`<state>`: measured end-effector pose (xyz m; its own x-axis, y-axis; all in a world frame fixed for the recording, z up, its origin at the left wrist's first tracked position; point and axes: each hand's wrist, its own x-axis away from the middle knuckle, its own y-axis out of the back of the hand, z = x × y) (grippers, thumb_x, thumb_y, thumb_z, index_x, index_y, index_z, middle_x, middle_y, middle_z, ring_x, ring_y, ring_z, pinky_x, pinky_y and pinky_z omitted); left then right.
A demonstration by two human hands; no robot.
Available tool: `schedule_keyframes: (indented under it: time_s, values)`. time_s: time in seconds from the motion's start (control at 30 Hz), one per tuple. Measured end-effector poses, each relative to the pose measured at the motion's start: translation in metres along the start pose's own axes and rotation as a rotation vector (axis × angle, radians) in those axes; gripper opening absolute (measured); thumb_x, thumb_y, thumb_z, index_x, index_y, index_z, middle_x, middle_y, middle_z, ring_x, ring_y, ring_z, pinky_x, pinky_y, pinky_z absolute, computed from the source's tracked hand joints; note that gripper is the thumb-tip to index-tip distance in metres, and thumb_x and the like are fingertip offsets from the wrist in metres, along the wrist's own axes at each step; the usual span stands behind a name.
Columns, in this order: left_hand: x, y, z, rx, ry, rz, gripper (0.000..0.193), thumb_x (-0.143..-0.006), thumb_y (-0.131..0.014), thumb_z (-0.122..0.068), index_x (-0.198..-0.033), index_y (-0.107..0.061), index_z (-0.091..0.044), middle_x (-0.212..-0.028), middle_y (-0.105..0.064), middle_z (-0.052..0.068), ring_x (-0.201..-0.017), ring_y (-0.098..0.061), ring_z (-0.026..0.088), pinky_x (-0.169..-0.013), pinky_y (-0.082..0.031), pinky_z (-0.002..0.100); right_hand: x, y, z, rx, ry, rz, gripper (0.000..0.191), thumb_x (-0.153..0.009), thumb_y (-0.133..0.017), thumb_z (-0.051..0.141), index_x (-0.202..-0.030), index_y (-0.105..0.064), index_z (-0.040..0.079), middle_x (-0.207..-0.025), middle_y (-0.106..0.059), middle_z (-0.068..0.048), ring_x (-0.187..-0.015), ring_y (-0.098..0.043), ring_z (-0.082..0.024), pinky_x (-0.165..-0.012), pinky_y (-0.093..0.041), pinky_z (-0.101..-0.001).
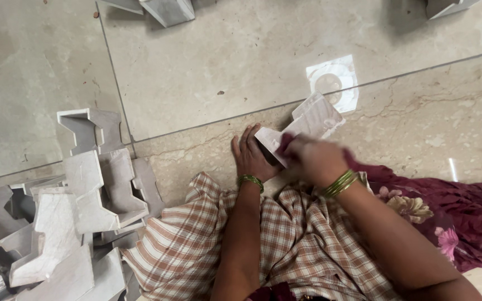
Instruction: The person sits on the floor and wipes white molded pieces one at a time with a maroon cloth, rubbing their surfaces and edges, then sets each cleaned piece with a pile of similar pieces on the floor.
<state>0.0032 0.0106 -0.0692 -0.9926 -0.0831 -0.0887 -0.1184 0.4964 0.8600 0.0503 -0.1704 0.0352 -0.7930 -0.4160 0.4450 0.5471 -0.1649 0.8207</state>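
My left hand (251, 156) rests near the floor by my lap and steadies the lower end of a pale grey moulded piece (313, 120). My right hand (313, 159), blurred by motion, grips a small dark red cloth (283, 144) pressed against that piece. The piece tilts up and away from me over the floor. Green bangles circle both wrists. A checked cloth (302, 245) covers my lap under both forearms.
A heap of several similar grey moulded pieces (85, 195) lies at my left. More pieces (165, 8) show at the top edge. Beige marble floor tiles (224, 61) stretch ahead. Maroon flowered fabric (447, 217) spreads at my right.
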Motion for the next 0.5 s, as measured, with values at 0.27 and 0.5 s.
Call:
schedule_keyframes:
  time_s: [0.27, 0.5]
  values:
    - [0.001, 0.002, 0.0, -0.014, -0.008, 0.02, 0.123, -0.056, -0.088, -0.064, -0.149, -0.03, -0.007, -0.153, -0.044, 0.006, -0.15, -0.033, 0.025, -0.125, -0.012, 0.06, 0.005, 0.037, -0.058, 0.05, -0.259, -0.271, 0.022, -0.091, -0.071, 0.037, -0.109, -0.077, 0.025, -0.112, -0.074, 0.001, -0.092, -0.074, -0.025, -0.074, -0.058, -0.0402]
    - [-0.001, 0.0, 0.001, -0.005, -0.018, 0.002, 0.117, -0.062, -0.085, -0.061, -0.15, -0.029, -0.007, -0.155, -0.044, 0.004, -0.153, -0.03, 0.023, -0.127, -0.011, 0.059, 0.008, 0.005, -0.012, -0.048, 0.09, -0.158, 0.02, -0.083, -0.069, 0.03, -0.101, -0.077, 0.024, -0.11, -0.073, -0.002, -0.089, -0.073, -0.025, -0.074, -0.058, -0.0429]
